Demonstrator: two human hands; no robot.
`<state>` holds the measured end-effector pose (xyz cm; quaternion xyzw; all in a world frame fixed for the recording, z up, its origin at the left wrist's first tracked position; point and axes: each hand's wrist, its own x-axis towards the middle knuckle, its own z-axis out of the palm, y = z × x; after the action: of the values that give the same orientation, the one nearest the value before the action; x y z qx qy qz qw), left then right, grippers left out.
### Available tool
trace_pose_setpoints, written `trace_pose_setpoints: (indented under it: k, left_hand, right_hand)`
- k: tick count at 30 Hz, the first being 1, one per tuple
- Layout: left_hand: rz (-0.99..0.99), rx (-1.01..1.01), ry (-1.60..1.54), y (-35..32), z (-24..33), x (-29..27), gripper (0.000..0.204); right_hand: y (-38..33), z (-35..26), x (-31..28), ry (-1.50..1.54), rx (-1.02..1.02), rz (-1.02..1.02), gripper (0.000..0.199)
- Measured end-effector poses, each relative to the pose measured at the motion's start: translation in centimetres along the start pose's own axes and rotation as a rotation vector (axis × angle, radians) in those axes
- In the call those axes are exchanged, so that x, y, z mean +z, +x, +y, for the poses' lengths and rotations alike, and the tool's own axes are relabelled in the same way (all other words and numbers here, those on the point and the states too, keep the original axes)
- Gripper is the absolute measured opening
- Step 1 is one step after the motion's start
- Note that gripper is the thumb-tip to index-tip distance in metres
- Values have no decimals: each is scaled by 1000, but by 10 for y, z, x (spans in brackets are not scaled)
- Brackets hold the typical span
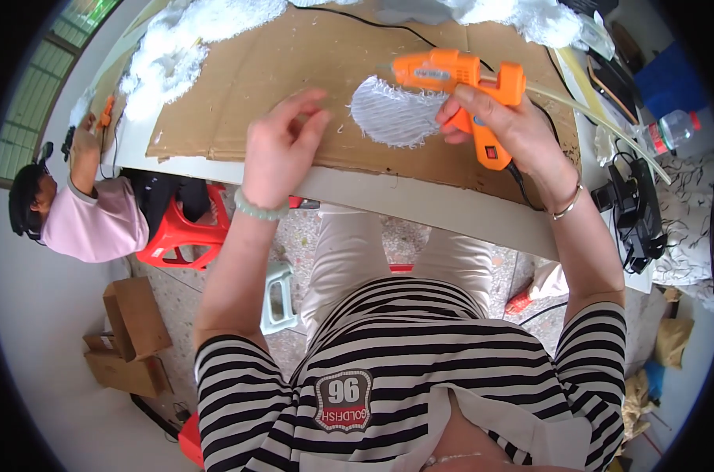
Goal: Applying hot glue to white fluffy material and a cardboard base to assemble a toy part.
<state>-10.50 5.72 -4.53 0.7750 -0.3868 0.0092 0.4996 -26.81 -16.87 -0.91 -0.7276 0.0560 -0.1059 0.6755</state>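
Note:
My right hand (503, 122) is wrapped round the handle of an orange hot glue gun (492, 145). Its nozzle points left, above the far edge of a white, ribbed piece of fabric (392, 116) with frayed edges. A long, pale glue stick (601, 122) sticks out of the gun's back. The fabric lies flat on a brown cardboard sheet (239, 86). To the left of the fabric, my left hand (286, 141) hovers over the cardboard's near edge, its fingers loosely bent and thumb apart, with nothing visible in them.
White fluffy stuffing (168, 67) lies along the table's far side. A black cable (373, 16) crosses the cardboard. Black power adapters (636, 204) and a clear bottle (673, 130) are at the right. Another person (97, 216) works at the left, near a red stool (188, 232).

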Motion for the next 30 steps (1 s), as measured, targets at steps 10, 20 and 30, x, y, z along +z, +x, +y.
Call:
trace_pose_setpoints:
  k: [10,20,30]
  left_hand:
    - [-178,245,339,50,-21,24,14]
    - [-177,181,47,51,-32,30,8]
    - [-229,208,31,52,-35,29,10]
  right_hand:
    - [2,-7,25,-293,170,52,33]
    - [14,-6,32,-365,195,66,29]
    - [18,-4,37,-330,225,84,26]
